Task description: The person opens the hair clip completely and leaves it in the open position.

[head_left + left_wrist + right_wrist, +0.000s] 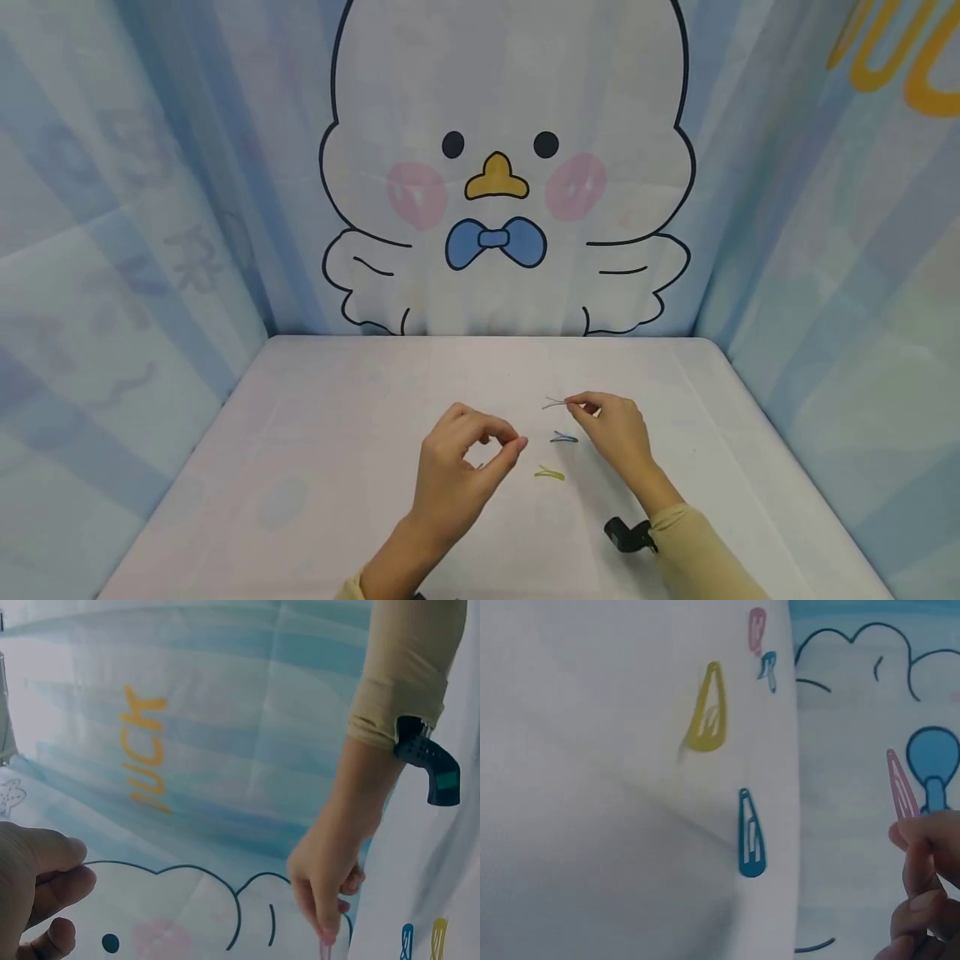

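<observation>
My right hand (618, 425) pinches a pink snap hair clip (897, 787) at one end between thumb and forefinger, held above the table's far part. Below that hand lie a blue hair clip (754, 868) and a yellow hair clip (703, 742), seen in the head view just left of the right wrist. To their left hovers my left hand (450, 479), its fingers loosely curved, thumb and forefinger tips close together, with nothing seen in them. Beyond the yellow clip, the right wrist view shows a second pink clip (757, 615) and a small blue clip (769, 664), largely hidden behind my left hand in the head view.
A white cloth covers the table (337, 392). Behind it hangs a curtain (615, 83) printed with a white duck and blue bow tie, with pale blue side curtains. A black wrist device (628, 535) sits at the right sleeve (697, 546).
</observation>
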Demonstrator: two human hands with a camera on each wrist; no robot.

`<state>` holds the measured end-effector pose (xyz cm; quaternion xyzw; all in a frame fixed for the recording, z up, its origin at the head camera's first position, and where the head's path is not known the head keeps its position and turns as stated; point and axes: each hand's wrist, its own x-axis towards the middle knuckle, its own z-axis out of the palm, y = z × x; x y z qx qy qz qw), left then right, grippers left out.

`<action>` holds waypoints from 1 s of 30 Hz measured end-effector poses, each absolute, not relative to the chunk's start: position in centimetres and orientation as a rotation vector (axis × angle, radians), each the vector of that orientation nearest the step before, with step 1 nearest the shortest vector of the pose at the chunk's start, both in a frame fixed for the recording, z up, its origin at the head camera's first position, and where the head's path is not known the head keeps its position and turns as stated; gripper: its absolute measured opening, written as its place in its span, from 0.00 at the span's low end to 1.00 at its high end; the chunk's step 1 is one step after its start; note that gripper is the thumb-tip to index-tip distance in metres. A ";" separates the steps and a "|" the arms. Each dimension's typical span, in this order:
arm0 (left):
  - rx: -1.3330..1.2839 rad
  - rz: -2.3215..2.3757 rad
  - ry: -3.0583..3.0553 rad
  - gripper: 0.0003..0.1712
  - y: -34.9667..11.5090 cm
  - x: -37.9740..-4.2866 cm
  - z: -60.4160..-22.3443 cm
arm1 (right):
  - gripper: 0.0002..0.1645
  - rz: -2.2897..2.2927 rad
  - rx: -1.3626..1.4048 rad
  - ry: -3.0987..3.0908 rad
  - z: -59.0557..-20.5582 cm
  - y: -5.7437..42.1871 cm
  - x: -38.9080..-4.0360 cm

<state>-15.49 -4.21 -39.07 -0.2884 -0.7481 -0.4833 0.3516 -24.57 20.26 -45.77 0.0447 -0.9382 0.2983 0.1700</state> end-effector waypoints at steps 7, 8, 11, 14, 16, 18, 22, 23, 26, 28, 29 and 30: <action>-0.730 -1.256 -1.966 0.09 -4.4 -15.4 -39.1 | 0.12 0.892 -0.056 -2.838 -48.2 21.2 -27.0; -0.728 -1.259 -1.970 0.09 -4.4 -15.3 -39.1 | 0.12 0.897 -0.070 -2.852 -48.4 21.3 -27.2; -0.728 -1.267 -1.978 0.09 -4.4 -15.2 -39.2 | 0.11 0.899 -0.097 -2.892 -49.1 21.6 -27.7; -0.730 -1.271 -1.978 0.09 -4.5 -15.2 -39.2 | 0.11 0.877 -0.100 -2.922 -49.6 21.8 -28.0; -0.734 -1.272 -1.973 0.09 -4.5 -15.2 -39.3 | 0.11 0.851 -0.106 -2.938 -49.8 21.9 -28.1; -0.737 -1.272 -1.966 0.09 -4.5 -15.2 -39.3 | 0.12 0.825 -0.109 -2.956 -49.9 22.1 -28.1; -0.744 -1.270 -1.957 0.09 -4.4 -15.3 -39.2 | 0.11 0.811 -0.102 -2.982 -50.0 22.1 -28.3; -0.746 -1.265 -1.955 0.09 -4.4 -15.4 -39.2 | 0.11 0.805 -0.095 -2.989 -50.0 22.1 -28.4; -0.753 -1.252 -1.955 0.09 -4.5 -15.5 -39.0 | 0.14 0.786 -0.069 -3.009 -49.8 21.9 -28.5; -0.763 -1.232 -1.953 0.09 -4.7 -15.7 -39.0 | 0.15 0.770 -0.043 -3.012 -49.4 21.8 -28.5; -0.769 -1.218 -1.953 0.09 -4.9 -15.8 -39.0 | 0.16 0.762 -0.035 -3.006 -49.2 21.8 -28.5; -0.776 -1.203 -1.958 0.09 -5.1 -16.0 -39.0 | 0.16 0.755 -0.022 -2.993 -48.8 21.7 -28.4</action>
